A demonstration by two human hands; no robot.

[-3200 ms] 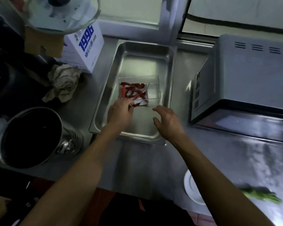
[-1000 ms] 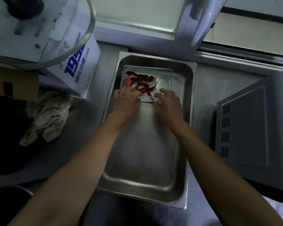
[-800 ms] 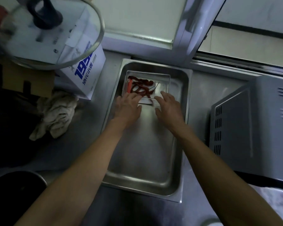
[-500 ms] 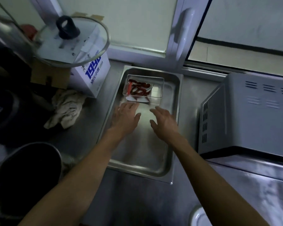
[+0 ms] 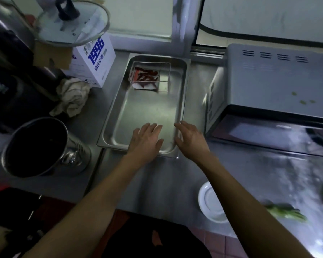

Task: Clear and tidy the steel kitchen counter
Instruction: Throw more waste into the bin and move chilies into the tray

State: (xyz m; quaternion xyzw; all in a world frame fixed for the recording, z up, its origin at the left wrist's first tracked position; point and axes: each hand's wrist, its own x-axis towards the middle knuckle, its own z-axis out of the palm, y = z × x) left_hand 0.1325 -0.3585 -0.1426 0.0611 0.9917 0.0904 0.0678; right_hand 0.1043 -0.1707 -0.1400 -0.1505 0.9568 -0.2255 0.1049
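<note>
A clear plastic box (image 5: 162, 79) holding red chillies (image 5: 145, 76) sits at the far end of a steel tray (image 5: 117, 101) on the steel counter (image 5: 157, 183). My left hand (image 5: 145, 141) hovers over the tray's near end, fingers spread, holding nothing. My right hand (image 5: 191, 139) is over the tray's near right corner, also open and empty. Both hands are well apart from the box.
A microwave (image 5: 272, 90) stands right of the tray. Left of it are a white carton (image 5: 93, 62), a crumpled rag (image 5: 71, 95), a steel pot (image 5: 39, 146) and a glass lid (image 5: 71, 23). A white saucer (image 5: 211, 203) and green vegetables (image 5: 285, 213) lie near the front edge.
Both hands pushed the chilli box to the tray's far end, let go of it, and drew back toward me to the tray's near end.
</note>
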